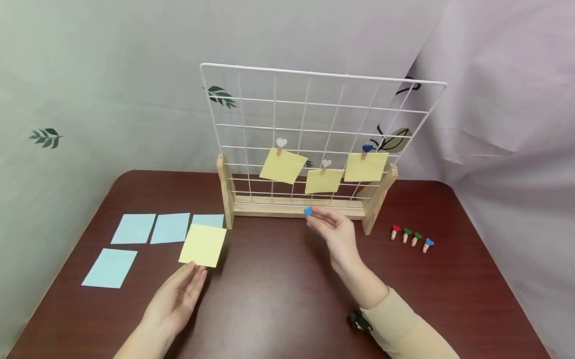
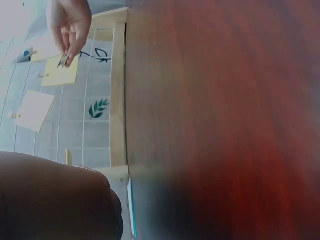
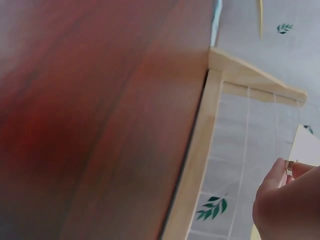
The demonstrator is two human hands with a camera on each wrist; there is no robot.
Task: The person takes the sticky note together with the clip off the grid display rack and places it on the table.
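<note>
Left hand pinches a yellow note, at seven o'clock from the rack; right hand pinches a blue peg, at six; the note seems light, easily creased, best held by its edge.

There are four yellow paper notes, four light blue paper notes, eight little heart clothespins (two white, one dark blue, two bright blue, two green and one red), one white wire grid, one wooden stand, one table and two hands.
</note>
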